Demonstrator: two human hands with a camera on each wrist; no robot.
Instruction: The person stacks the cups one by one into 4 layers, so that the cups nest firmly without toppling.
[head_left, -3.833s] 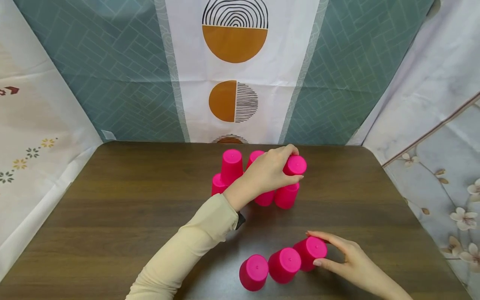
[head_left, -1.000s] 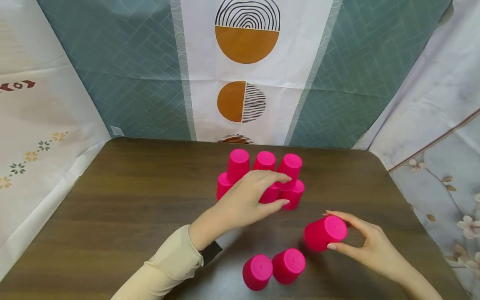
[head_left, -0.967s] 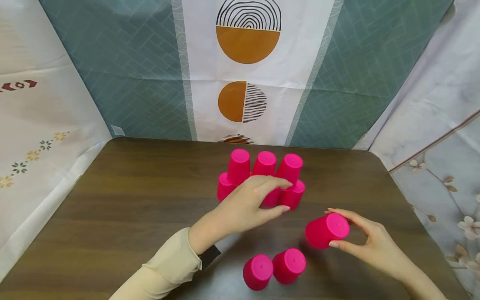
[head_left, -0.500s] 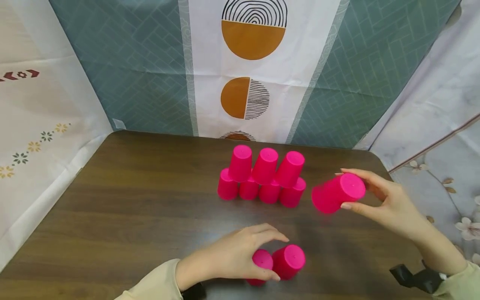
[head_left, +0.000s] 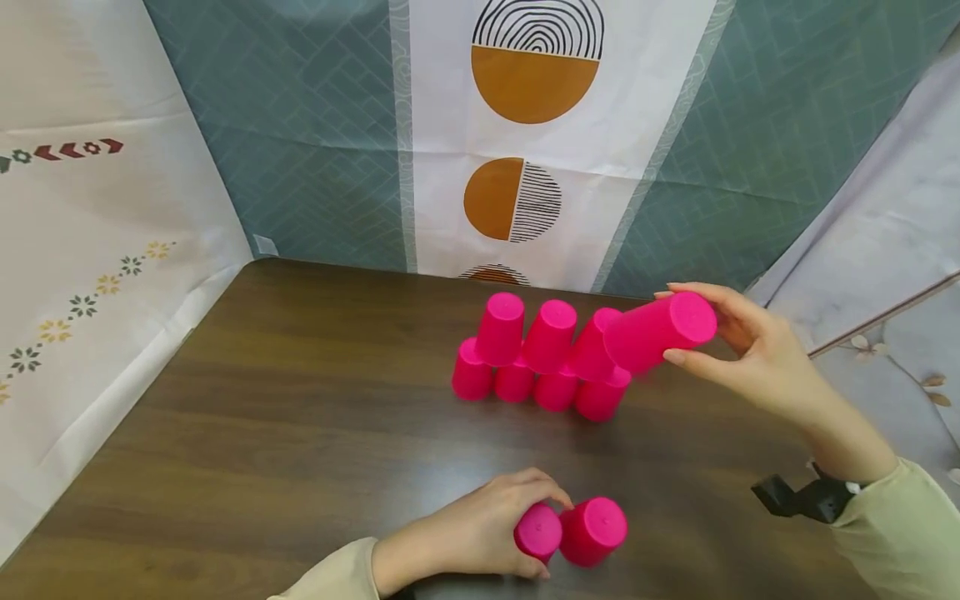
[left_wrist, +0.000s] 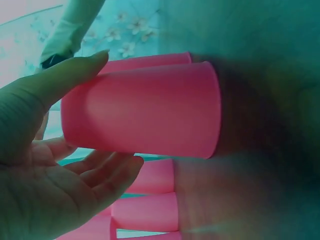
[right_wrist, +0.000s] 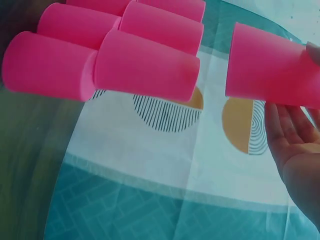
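In the head view my right hand holds a pink cup between thumb and fingers. The cup is tilted and raised, overlapping the right end of the stacked cups in that view. The right wrist view shows the held cup apart from the stack. Near the front, my left hand curls thumb and fingers round an upside-down pink cup. Beside it stands another upside-down pink cup. In the left wrist view, the gripped cup partly hides that neighbour.
The stack has a lower row of several upside-down cups and an upper row of three resting across them. It stands towards the back of the brown wooden table. Patterned cloths hang behind and at the sides.
My right hand has lifted a cup from the front group and carried it up towards the stack's right end. My left hand has left the stack and taken hold of a front cup.
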